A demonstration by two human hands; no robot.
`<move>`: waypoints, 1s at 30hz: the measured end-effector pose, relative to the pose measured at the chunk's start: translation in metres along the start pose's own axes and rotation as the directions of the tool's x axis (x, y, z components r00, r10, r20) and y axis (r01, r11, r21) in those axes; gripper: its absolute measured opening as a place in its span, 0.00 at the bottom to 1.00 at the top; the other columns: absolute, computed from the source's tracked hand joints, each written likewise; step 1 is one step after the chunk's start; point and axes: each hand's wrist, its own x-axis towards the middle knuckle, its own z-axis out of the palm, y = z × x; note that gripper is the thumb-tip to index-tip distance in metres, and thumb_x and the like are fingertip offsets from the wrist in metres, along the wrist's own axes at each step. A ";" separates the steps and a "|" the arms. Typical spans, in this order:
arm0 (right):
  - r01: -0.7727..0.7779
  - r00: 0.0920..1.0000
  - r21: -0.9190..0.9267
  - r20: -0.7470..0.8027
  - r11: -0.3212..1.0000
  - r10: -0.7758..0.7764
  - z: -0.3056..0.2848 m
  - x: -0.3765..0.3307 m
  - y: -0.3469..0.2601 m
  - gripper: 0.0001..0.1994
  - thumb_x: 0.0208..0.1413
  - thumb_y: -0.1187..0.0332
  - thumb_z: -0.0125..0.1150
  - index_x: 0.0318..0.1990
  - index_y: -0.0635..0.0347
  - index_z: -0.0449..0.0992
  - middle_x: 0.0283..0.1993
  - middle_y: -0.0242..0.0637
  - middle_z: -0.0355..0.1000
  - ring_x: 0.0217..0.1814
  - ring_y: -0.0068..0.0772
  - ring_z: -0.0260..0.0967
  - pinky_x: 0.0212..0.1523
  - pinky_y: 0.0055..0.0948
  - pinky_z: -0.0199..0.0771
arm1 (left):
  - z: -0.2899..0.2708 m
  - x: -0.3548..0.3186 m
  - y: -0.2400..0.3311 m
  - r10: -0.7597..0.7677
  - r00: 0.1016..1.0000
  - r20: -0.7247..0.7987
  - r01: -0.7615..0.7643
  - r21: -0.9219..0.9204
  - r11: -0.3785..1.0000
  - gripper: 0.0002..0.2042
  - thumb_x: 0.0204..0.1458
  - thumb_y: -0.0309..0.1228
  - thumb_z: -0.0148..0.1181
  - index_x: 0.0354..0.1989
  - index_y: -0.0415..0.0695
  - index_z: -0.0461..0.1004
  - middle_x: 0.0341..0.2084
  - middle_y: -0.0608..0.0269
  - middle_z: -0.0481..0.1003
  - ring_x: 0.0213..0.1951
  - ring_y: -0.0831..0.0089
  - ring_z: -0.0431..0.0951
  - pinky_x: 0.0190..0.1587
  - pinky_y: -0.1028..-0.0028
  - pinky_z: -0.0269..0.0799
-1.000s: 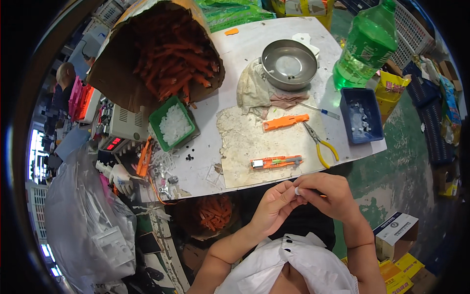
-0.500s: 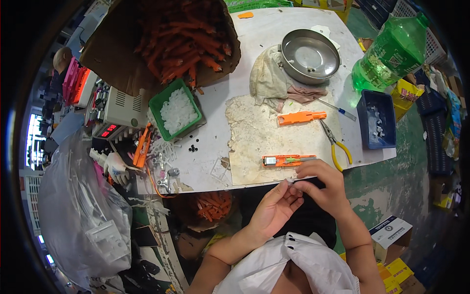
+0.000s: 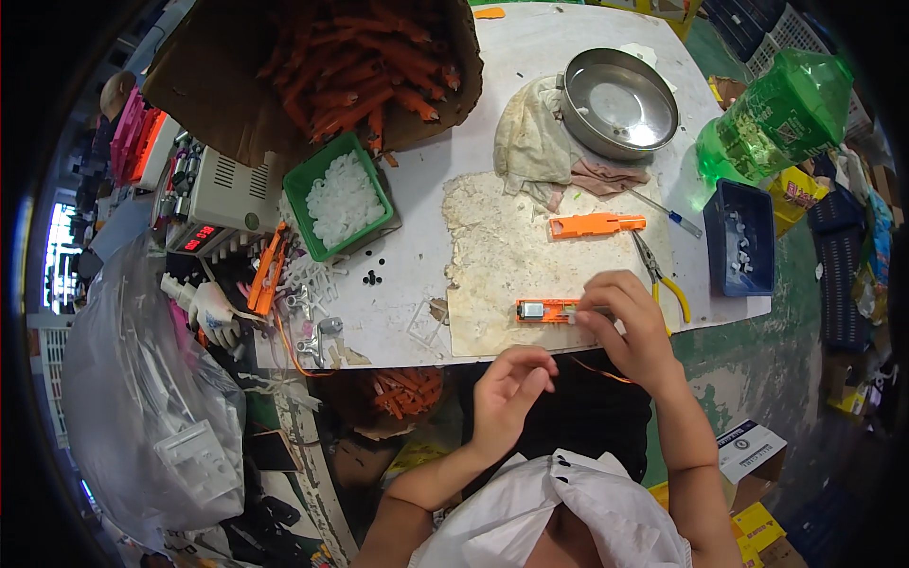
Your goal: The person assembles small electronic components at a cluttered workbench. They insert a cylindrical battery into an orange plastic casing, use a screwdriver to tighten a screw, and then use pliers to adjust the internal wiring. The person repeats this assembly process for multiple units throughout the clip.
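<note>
An orange plastic housing half (image 3: pixel 523 311) lies near the table's front edge, holding a small silvery block, possibly a motor, and a bit of green. My right hand (image 3: pixel 627 327) is over the housing's right end with fingers bent and tips close together; whatever they pinch is hidden. A thin orange wire (image 3: pixel 598 370) runs below that hand. Off the table edge, my left hand (image 3: pixel 507 398) is raised with loosely curled fingers, thumb apart, and nothing visible in it. A second orange housing half (image 3: pixel 597 224) lies farther back, near yellow-handled pliers (image 3: pixel 674 293) and a screwdriver (image 3: pixel 677 220).
A stained mat (image 3: pixel 483 256) covers the work spot. Around it are a metal bowl (image 3: pixel 620 104), a rag (image 3: pixel 535 142), a blue bin (image 3: pixel 741 237), a green bottle (image 3: pixel 781 118) and a green tray (image 3: pixel 369 237) of whitish pieces. A cardboard box (image 3: pixel 213 85) holds orange parts.
My hands have parted from a pinch on a small pale piece. The right moved up to the housing; the left drew back left and down. The view shifted slightly.
</note>
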 end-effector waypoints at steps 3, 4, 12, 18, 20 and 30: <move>0.094 0.988 -0.076 0.130 0.993 -0.084 0.003 0.015 0.010 0.07 0.43 0.74 0.65 0.31 0.62 0.73 0.34 0.37 0.68 0.40 0.40 0.67 0.41 0.34 0.68 | -0.017 0.016 0.014 0.392 0.899 0.198 -0.403 0.725 0.558 0.14 0.51 0.28 0.60 0.46 0.39 0.72 0.45 0.56 0.70 0.44 0.62 0.69 0.48 0.68 0.67; 0.101 0.983 -0.093 0.164 0.991 -0.084 0.005 0.017 0.012 0.07 0.44 0.73 0.64 0.31 0.62 0.72 0.34 0.37 0.68 0.41 0.40 0.66 0.42 0.34 0.68 | -0.019 0.022 0.019 0.441 0.828 0.345 -0.481 0.841 0.245 0.16 0.49 0.29 0.62 0.47 0.40 0.72 0.46 0.56 0.70 0.45 0.60 0.69 0.48 0.67 0.66; 0.102 0.938 -0.110 0.342 0.989 -0.059 0.001 0.033 0.014 0.06 0.45 0.72 0.63 0.30 0.61 0.73 0.33 0.36 0.69 0.40 0.39 0.66 0.43 0.34 0.68 | -0.023 0.031 0.000 0.369 0.815 0.446 -0.403 0.895 -0.190 0.24 0.43 0.45 0.65 0.52 0.58 0.73 0.54 0.66 0.64 0.57 0.62 0.56 0.60 0.53 0.47; -0.019 0.920 -0.107 0.386 0.994 0.060 -0.001 0.040 0.014 0.06 0.45 0.72 0.62 0.31 0.61 0.73 0.31 0.37 0.71 0.40 0.40 0.67 0.43 0.35 0.68 | -0.021 0.032 -0.003 0.351 0.835 0.424 -0.367 0.904 -0.218 0.23 0.43 0.47 0.65 0.50 0.60 0.73 0.53 0.68 0.62 0.58 0.62 0.55 0.61 0.51 0.45; 0.031 0.920 -0.121 0.392 0.992 0.019 0.000 0.041 0.014 0.06 0.45 0.72 0.62 0.32 0.61 0.73 0.31 0.37 0.71 0.40 0.40 0.67 0.43 0.35 0.68 | -0.020 0.032 -0.003 0.347 0.836 0.425 -0.366 0.903 -0.223 0.23 0.43 0.47 0.65 0.50 0.60 0.73 0.53 0.67 0.62 0.58 0.62 0.55 0.62 0.51 0.44; 0.153 0.987 -0.515 0.122 0.843 -0.105 -0.023 0.058 0.049 0.14 0.45 0.72 0.63 0.42 0.61 0.73 0.43 0.40 0.69 0.49 0.44 0.64 0.50 0.39 0.64 | -0.024 0.032 -0.002 0.372 0.803 0.466 -0.418 0.885 -0.205 0.26 0.45 0.48 0.64 0.54 0.55 0.70 0.53 0.61 0.62 0.59 0.59 0.54 0.62 0.51 0.46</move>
